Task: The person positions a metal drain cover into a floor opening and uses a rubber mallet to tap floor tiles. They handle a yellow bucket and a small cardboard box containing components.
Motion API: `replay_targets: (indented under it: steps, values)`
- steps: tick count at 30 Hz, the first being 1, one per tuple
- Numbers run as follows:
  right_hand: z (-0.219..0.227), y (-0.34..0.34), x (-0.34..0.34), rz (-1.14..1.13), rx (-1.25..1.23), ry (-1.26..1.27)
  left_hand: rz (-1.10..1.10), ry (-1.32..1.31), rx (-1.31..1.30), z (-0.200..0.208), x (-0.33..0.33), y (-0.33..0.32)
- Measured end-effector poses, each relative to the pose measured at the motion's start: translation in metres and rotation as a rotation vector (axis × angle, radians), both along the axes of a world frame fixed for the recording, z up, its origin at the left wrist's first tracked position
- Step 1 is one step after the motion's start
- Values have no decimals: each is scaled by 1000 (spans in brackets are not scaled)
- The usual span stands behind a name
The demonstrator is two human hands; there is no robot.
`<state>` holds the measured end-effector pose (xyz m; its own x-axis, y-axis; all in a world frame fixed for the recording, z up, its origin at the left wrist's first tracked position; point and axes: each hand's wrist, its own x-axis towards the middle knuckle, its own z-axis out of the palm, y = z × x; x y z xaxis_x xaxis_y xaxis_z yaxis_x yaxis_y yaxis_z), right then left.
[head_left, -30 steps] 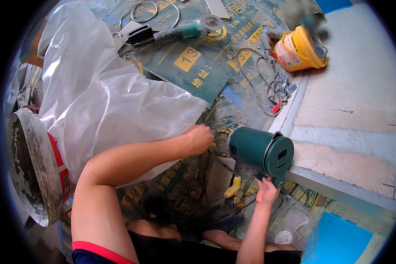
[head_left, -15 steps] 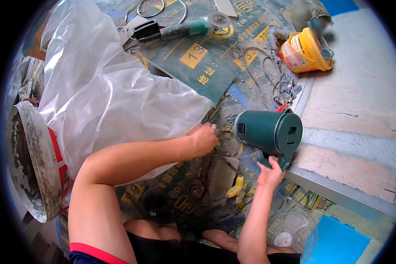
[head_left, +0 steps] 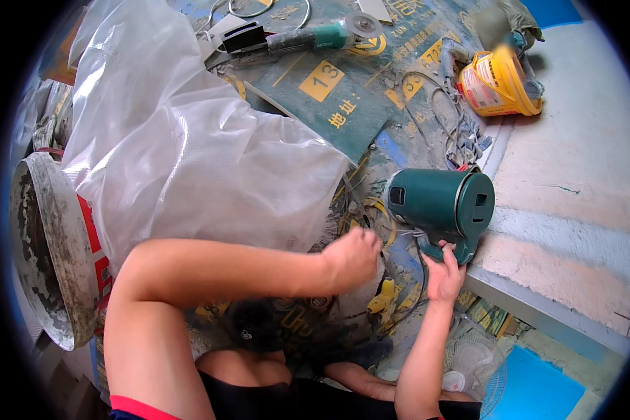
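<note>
Green kettle [head_left: 427,199] held sideways, right of centre.
Right hand [head_left: 446,276] grasps its handle [head_left: 432,250]; left hand [head_left: 355,260], fisted, is lower left, contents unclear.

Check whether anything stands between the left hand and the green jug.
Nothing visible does: an open gap separates the left hand from the green jug, with only the littered floor showing beyond. The right hand holds the jug.

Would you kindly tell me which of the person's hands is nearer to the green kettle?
Right. The right hand holds the green kettle by its handle, while the curled left hand is down to the kettle's left, apart from it.
</note>
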<state>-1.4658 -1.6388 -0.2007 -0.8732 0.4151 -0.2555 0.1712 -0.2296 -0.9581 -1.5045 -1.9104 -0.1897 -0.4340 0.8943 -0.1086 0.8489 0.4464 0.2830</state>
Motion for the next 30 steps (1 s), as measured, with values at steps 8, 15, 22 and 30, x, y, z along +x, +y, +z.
replay_targets:
  steps: [8,15,22,30]
  values:
    - [21,0,0,146,-160,-11,-113,-97,237,43,82,-10]
    - [30,1,-9,137,-178,-105,348,-56,240,32,50,-29]
    - [27,-5,-1,90,43,-102,354,-352,738,22,38,-65]
    - [38,-9,-10,111,525,-314,170,-885,803,-15,70,-52]
